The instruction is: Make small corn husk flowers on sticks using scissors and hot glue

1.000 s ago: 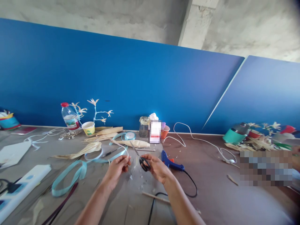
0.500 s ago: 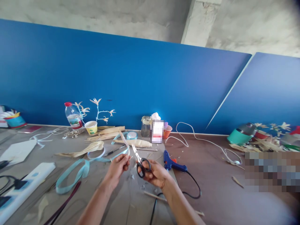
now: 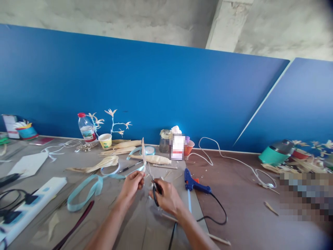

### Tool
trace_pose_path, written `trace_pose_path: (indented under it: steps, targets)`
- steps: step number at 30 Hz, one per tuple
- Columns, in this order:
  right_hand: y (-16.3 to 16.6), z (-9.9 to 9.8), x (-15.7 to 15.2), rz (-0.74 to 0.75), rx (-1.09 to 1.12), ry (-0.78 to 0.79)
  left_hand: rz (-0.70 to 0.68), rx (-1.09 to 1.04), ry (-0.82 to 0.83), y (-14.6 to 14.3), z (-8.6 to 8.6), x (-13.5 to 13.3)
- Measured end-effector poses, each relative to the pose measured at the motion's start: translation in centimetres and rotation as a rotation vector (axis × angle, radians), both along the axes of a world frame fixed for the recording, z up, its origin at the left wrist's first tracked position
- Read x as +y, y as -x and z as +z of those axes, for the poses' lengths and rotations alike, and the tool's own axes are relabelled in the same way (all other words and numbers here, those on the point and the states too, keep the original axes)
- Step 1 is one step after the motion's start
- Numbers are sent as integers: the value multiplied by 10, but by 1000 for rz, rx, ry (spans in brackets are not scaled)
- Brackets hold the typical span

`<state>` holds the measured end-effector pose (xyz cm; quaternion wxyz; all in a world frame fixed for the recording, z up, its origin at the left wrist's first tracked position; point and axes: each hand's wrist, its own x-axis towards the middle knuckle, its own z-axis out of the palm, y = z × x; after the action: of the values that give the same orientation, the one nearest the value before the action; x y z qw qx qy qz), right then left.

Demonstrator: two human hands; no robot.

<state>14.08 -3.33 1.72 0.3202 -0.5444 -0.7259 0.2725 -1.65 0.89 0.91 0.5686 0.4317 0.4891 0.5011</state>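
Observation:
My left hand [image 3: 134, 184] is closed, its fingertips pinching the lower end of a pale strip of dried husk [image 3: 144, 152] that stands upright. Close beside it, my right hand [image 3: 168, 196] is wrapped round the black handles of a pair of scissors [image 3: 156, 192]. The blades point up and left towards the base of the husk strip; I cannot tell whether they touch it. Behind the hands lie a whole dried husk [image 3: 157, 159], a roll of light blue ribbon [image 3: 149, 150] and a black pen [image 3: 130, 166].
A blue glue gun [image 3: 197, 186] with a black cord lies right of my hands. Left are a loop of blue ribbon [image 3: 75, 198] and a white power strip [image 3: 36, 208]. Along the blue partition [image 3: 156, 86] stand a bottle [image 3: 87, 130], a yellow cup [image 3: 105, 141] and a glass jar [image 3: 164, 141].
My right hand has turned palm-down, swinging the scissors edge-on with their tips nearer the strip's base. The husk strip now stands straighter. The view has shifted slightly left.

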Motion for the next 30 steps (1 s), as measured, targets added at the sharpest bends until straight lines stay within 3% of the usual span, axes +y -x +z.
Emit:
trace_pose_path:
  steps: [11, 30]
  targets:
    - [7, -5, -3, -3, -124, 16, -17, 119, -45, -3, -1, -2]
    - [10, -4, -2, 13, 2, 67, -76, 267, -112, -3, -2, -4]
